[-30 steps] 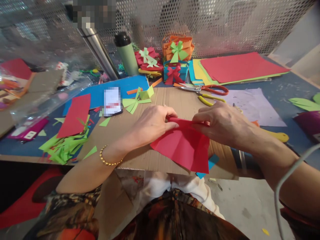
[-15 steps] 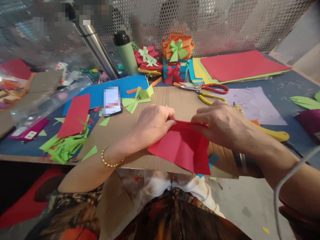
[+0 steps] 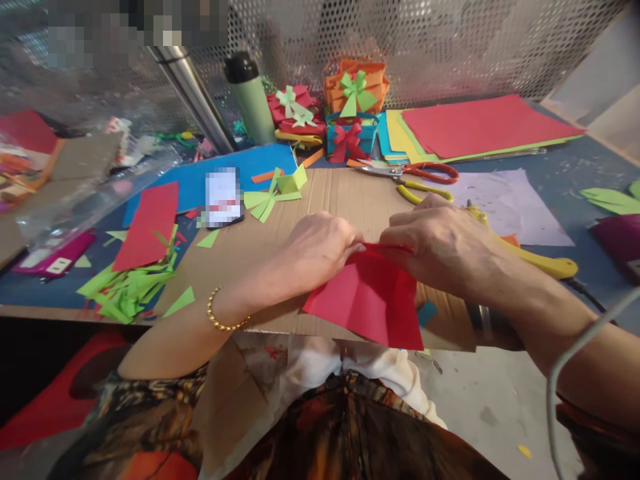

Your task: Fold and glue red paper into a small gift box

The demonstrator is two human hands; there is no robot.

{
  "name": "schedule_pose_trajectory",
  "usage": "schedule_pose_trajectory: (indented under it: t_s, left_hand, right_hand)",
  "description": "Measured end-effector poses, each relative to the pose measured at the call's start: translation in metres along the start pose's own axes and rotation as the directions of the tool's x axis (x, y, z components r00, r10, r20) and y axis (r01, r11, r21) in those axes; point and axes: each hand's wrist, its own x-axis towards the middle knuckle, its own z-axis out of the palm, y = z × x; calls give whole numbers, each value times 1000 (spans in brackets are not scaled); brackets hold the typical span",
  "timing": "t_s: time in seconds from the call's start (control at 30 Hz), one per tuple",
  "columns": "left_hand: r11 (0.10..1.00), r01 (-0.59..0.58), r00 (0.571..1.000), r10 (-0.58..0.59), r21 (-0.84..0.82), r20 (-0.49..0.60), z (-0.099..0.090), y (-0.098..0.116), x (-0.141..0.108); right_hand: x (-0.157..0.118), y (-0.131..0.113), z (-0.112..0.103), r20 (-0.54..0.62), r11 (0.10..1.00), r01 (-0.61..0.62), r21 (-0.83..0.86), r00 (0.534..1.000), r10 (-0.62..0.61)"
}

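- The blue worktop (image 3: 600,163) spans the frame, with a brown cardboard sheet (image 3: 340,200) on it at centre; a perforated metal panel (image 3: 450,53) stands along the top, and a grey floor (image 3: 490,400) shows at lower right
- The red paper (image 3: 365,300) is over the cardboard just below the frame's centre, its top edge raised and its lower part flaring toward the front
- The left hand (image 3: 325,243) and the right hand (image 3: 433,230) are both drawn nearly closed, fingers and thumbs pinching the paper's top edge from either side
- Compared with half a second ago, the left fingertips sit further right along that edge, the gap between the hands is narrower, and more of the blue scrap (image 3: 427,313) is hidden by the paper
- The paper's lower right corner reaches about to the cardboard's front edge at lower centre
- Plain cardboard shows above the hands, up to the green paper strips (image 3: 273,197) and the red-handled scissors (image 3: 415,169)
- At right, a yellow-handled tool (image 3: 550,267) lies close behind the right forearm; at left, a heap of green cuttings (image 3: 127,287) lies near the worktop's front edge
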Motion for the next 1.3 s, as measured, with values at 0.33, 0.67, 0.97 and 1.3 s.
schedule_pose_trajectory:
  t_s: [0.33,0.67,0.97,1.3]
  left_hand:
    - [998,-20,999,21,55,-29,2,-1,0]
    - [999,-43,998,42,-32,-36,-3,1,-2]
    - [925,-16,997,-15,-380,-79,-19,-22,1]
    - [950,157,985,-130,-269,115,-20,-5,1]
  right_hand:
    - [2,2,4,50,1000,-26,6,998,25]
    - [5,-2,2,2,993,-96,71,995,96]
    - [12,11,0,110,968,-117,220,989,95]
    - [9,10,2,32,968,49,246,998,-58]
